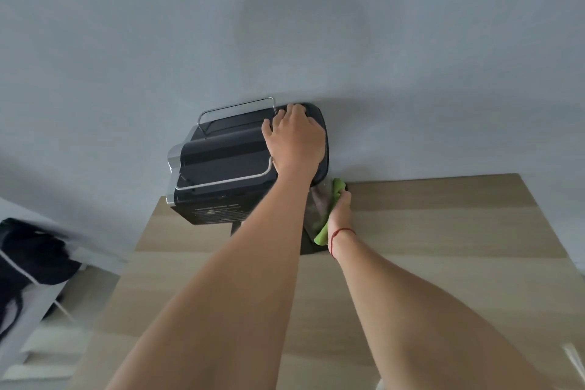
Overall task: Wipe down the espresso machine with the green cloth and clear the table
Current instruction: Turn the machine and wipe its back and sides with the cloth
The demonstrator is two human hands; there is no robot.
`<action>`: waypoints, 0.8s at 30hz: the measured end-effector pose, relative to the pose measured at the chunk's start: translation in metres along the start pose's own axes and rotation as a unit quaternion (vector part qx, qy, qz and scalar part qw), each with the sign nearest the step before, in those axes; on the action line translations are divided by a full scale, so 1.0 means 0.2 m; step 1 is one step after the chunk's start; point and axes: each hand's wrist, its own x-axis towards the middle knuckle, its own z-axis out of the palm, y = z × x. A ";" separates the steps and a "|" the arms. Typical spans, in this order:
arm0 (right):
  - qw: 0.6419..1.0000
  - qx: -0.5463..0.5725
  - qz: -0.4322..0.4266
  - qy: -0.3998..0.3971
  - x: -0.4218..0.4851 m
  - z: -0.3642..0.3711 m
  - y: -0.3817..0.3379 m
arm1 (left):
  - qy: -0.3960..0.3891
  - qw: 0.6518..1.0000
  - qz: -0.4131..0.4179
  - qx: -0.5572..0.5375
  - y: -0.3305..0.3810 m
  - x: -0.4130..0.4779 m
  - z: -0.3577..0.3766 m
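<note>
A black espresso machine (221, 152) with chrome rails on top stands at the far edge of the wooden table (427, 247), against the wall. My left hand (294, 139) lies on the machine's top at its right end, fingers curled over the far edge. My right hand (340, 215) presses the green cloth (335, 190) against the machine's right side, low down near the table. The cloth shows above and below the hand; the hand and my left forearm hide most of that side.
A grey wall (285, 25) rises directly behind the machine. Dark clothing (28, 260) lies on a low surface to the left, beyond the table's edge. A white object (574, 361) shows at the right edge of the frame.
</note>
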 end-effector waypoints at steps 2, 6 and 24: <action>0.999 -0.010 0.033 0.009 0.04 -0.02 0.00 | 0.001 1.000 -0.001 0.003 0.00 0.01 0.01; 0.999 -0.032 0.030 0.002 0.08 -0.02 -0.03 | -0.001 1.000 0.003 0.000 0.00 0.00 0.01; 0.971 0.233 0.020 -0.040 -0.27 0.00 -0.22 | -0.041 0.999 0.010 -0.023 0.00 -0.04 -0.06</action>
